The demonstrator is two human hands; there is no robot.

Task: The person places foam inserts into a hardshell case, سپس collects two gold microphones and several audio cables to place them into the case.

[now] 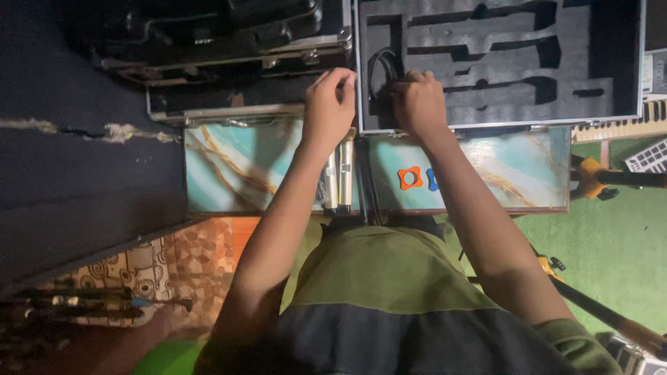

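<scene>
At the left edge of the open foam-lined case [486,62], the left hand [330,104] is curled into a loose fist, knuckles up, its fingertips tucked against the metal rim; what it pinches, if anything, is hidden. Just right of it, the right hand [419,103] is closed too, fingers bent down onto a coiled black cable [379,69] lying in the foam's left pocket. Below, on the marbled tabletop [229,173], two silver microphones [338,177] lie between the forearms, an orange ring [410,178] to their right.
</scene>
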